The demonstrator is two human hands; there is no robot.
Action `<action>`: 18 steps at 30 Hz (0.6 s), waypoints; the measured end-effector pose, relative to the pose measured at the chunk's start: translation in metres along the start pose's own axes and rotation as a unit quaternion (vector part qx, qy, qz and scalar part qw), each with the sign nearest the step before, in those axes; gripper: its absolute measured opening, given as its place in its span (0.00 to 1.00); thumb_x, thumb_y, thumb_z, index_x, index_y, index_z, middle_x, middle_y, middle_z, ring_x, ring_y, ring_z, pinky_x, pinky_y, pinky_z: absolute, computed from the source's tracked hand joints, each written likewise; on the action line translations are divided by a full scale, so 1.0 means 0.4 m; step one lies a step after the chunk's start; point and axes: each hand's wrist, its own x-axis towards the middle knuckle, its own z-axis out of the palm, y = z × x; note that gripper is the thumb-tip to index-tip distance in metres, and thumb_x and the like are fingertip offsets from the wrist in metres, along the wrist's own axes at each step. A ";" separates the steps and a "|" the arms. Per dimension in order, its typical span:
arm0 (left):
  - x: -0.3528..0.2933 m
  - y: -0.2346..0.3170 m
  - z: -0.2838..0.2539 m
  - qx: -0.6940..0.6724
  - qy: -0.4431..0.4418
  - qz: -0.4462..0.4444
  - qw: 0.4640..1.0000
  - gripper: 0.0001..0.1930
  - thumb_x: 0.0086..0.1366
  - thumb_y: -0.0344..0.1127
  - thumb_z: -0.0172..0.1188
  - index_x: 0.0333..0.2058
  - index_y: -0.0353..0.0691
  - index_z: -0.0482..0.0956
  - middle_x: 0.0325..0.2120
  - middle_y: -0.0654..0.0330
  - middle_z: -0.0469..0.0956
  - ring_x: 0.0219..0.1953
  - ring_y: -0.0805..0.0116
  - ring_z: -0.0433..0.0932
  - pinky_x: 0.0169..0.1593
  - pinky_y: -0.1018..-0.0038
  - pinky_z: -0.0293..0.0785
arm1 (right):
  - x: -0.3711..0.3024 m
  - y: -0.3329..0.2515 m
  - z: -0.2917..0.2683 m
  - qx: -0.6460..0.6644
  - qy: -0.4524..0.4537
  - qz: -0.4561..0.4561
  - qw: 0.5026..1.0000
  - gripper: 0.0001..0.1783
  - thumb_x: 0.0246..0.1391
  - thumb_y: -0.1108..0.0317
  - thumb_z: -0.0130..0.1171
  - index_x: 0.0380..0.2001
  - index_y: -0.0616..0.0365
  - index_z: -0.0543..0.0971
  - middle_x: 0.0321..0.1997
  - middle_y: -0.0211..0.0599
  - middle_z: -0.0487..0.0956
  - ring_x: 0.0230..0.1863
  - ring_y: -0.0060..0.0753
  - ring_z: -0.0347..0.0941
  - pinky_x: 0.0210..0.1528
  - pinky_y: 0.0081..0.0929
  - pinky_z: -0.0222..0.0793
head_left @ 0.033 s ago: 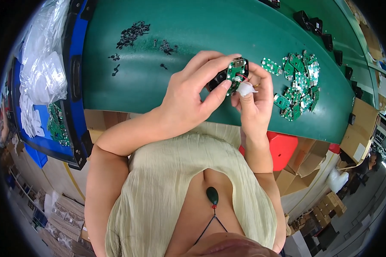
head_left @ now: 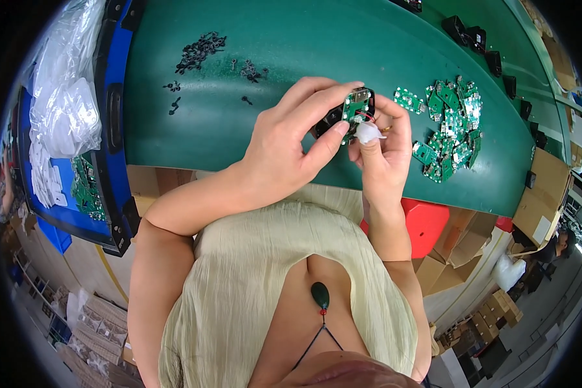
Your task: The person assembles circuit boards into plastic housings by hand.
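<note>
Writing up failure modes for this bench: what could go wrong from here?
The thin red wire sits close to the right hand and could snag. The left hand has its thumb at the edge of the held board; pressure there might shift it. Loose green boards overlap in a heap and may scratch each other.

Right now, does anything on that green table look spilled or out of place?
Nothing looks clearly spilled or damaged. Slightly odd: one small black part lies by itself on the green table, apart from the other loose black pieces, nearer the left hand.
</note>
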 end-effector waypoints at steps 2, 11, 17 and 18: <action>0.000 0.000 0.000 0.011 0.001 0.006 1.000 0.20 0.55 0.23 0.57 0.48 0.40 0.73 0.40 0.56 0.73 0.30 0.65 0.76 0.33 0.74 0.76 | 0.002 0.010 0.003 0.029 0.006 -0.022 0.999 0.20 0.56 0.64 0.56 0.49 0.59 0.64 0.37 0.31 0.73 0.20 0.12 0.62 0.17 0.09 0.53; -0.014 -0.047 0.004 -0.029 0.000 -0.007 1.000 0.20 0.59 0.27 0.55 0.52 0.38 0.70 0.43 0.54 0.72 0.36 0.65 0.76 0.38 0.74 0.74 | 0.027 0.027 0.009 0.066 0.005 0.025 0.998 0.18 0.54 0.76 0.54 0.47 0.61 0.63 0.32 0.33 0.72 0.20 0.14 0.64 0.17 0.12 0.58; -0.017 -0.055 -0.026 -0.267 -0.116 -0.262 0.920 0.22 0.66 0.36 0.50 0.56 0.34 0.61 0.42 0.60 0.72 0.43 0.75 0.71 0.48 0.74 0.68 | 0.015 -0.005 -0.003 0.040 0.011 0.013 0.999 0.17 0.52 0.79 0.55 0.44 0.62 0.64 0.30 0.34 0.71 0.19 0.17 0.65 0.17 0.14 0.61; -0.014 -0.053 -0.033 -0.267 -0.115 -0.262 0.920 0.22 0.66 0.36 0.50 0.56 0.34 0.61 0.42 0.60 0.72 0.43 0.75 0.71 0.48 0.74 0.68 | 0.015 -0.001 -0.009 0.040 0.011 0.014 0.999 0.17 0.52 0.79 0.55 0.44 0.62 0.64 0.30 0.34 0.71 0.19 0.17 0.65 0.17 0.14 0.61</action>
